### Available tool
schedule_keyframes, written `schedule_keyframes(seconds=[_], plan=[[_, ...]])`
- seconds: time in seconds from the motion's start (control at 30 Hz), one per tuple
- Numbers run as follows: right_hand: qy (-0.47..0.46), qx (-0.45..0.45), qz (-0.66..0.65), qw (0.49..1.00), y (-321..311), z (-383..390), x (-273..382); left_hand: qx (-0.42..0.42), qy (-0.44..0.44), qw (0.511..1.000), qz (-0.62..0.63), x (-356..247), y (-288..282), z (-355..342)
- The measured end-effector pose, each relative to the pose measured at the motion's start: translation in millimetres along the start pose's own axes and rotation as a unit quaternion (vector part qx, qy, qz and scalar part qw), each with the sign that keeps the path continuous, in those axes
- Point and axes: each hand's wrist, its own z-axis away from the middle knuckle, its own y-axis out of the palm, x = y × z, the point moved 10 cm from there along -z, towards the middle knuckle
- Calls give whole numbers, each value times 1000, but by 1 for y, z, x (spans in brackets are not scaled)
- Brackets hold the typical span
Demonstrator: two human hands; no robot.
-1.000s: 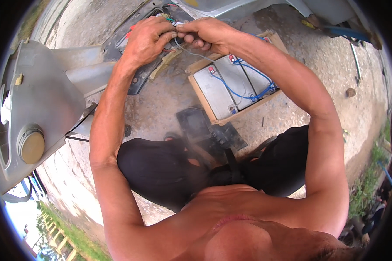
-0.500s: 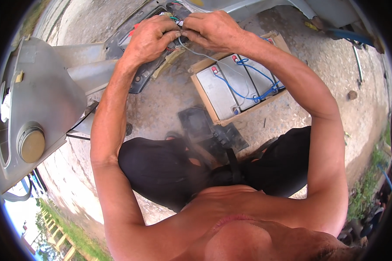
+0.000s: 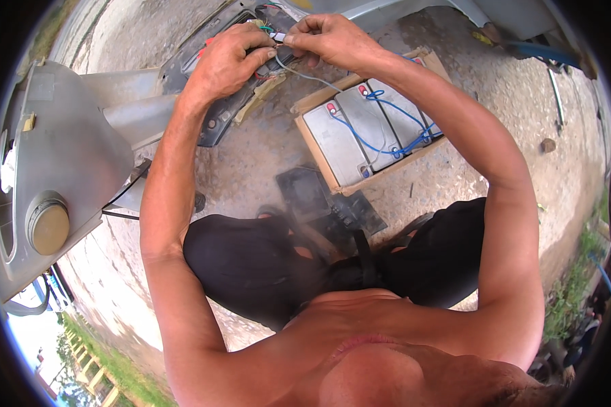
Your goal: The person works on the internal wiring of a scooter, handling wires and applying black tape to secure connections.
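Both my hands work at the far side, over a dark plastic housing with loose wires. Curled over the wires, my left hand [image 3: 232, 60] has its thumb and forefinger close together at the end of a grey cable [image 3: 302, 74]; what lies between them is hidden. Thumb and forefinger of my right hand [image 3: 334, 43] pinch at the right end of a small white connector [image 3: 277, 36], just beside the left fingertips. Green wire [image 3: 267, 29] shows by the connector. From there the grey cable runs toward a cardboard box [image 3: 308, 144] of batteries [image 3: 335, 144].
Blue wires [image 3: 366, 142] link the battery terminals. A grey vehicle body panel [image 3: 81, 146] stands at left, with another body part along the far edge. Between my feet lies a flat black plastic piece [image 3: 305, 193]. A metal rod [image 3: 557, 98] rests on the ground at right.
My right hand has shifted slightly up and away from the left fingertips, its fingers rearranged. The white connector now shows more fully between the hands.
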Motion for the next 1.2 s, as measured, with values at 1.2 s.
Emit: schedule_keyframes(seconds=[1.2], plan=[[-25,9,17,1000,20,0,5,-18,-90,995,35,16,0,13]])
